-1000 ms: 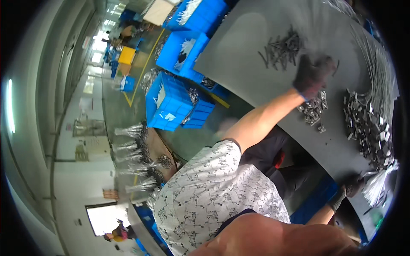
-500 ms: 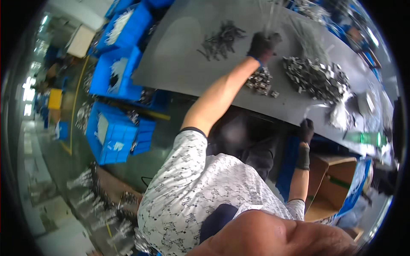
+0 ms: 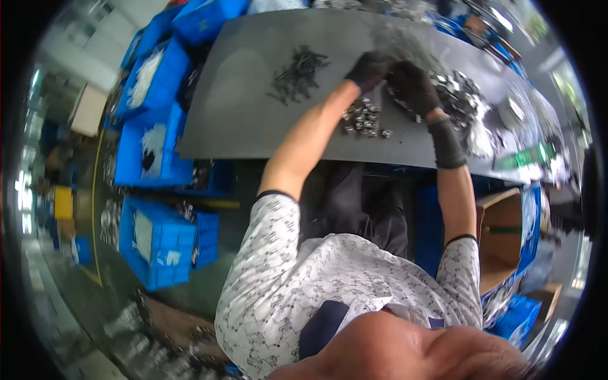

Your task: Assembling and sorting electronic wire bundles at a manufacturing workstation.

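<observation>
My left hand [image 3: 369, 72], in a dark glove, is raised over the metal table. Its fingers are closed around thin translucent strips [image 3: 389, 39], blurred by motion. Right beside it, almost touching, my right hand [image 3: 413, 87] is also gloved, with its fingers curled in toward the left one; what they pinch is hidden. Below the hands lies a small heap of shiny metal pieces [image 3: 363, 119]. A larger pile of metal clips [image 3: 459, 95] spreads to the right of my right hand. Dark slim pieces [image 3: 299, 75] lie loosely on the left.
Blue bins [image 3: 152, 149] holding white strips stand along the table's left side. To the right are a white bundle [image 3: 481, 139], a green bottle [image 3: 531, 156] and a roll [image 3: 512, 113]. Under the table's right end stands an open cardboard box [image 3: 500, 237].
My right hand has come up from the table's near right edge to meet my left hand. The view has shifted slightly, so the table appears farther left.
</observation>
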A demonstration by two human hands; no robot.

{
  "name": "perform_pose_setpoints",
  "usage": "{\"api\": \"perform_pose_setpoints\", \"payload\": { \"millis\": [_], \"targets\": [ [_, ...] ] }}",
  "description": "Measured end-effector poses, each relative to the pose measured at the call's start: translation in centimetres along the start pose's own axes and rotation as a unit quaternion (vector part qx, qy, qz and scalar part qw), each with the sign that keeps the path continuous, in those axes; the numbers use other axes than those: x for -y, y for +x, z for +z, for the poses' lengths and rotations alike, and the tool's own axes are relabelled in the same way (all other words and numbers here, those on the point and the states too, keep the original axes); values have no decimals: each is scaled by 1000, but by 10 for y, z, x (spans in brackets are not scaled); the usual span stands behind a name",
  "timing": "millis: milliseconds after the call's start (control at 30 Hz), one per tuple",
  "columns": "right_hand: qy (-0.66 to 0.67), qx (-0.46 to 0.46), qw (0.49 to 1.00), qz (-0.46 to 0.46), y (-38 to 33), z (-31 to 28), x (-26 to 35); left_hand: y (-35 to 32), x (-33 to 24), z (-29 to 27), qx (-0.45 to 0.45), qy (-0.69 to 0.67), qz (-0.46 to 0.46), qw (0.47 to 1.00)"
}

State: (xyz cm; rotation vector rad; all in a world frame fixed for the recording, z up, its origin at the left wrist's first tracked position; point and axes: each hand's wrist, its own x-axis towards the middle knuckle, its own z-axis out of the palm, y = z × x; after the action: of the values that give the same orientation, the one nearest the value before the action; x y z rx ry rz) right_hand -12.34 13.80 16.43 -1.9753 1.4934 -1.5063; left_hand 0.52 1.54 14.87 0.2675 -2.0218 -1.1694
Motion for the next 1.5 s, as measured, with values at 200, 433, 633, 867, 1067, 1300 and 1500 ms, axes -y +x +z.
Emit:
{"api": "perform_pose_setpoints", "payload": {
  "millis": [200, 433, 633, 867, 1067, 1300, 1500],
  "targets": [
    [309, 6, 900, 308, -36, 31, 72, 5, -2, -47, 47, 375, -111, 919],
    [-42, -47, 990, 124, -72, 87, 44, 17, -54, -10, 131, -32, -497, 857],
    [102, -328, 921, 183, -79, 97, 40, 20, -53, -13, 110, -46, -535, 836],
    [505, -163, 796, 293, -68, 76, 58, 19, -54, 10, 98, -93, -508, 850],
    [348, -205, 849, 341, -76, 41, 26, -7, -25, -11, 88, 71, -217, 970],
    [247, -181, 873, 380, -72, 4, 17, -26, -27, -21, 86, 427, 71, 897],
    [201, -48, 875, 438, -61, -6, 19, -26, 20, -37, 36, 71, -114, 990]
  ]
}}
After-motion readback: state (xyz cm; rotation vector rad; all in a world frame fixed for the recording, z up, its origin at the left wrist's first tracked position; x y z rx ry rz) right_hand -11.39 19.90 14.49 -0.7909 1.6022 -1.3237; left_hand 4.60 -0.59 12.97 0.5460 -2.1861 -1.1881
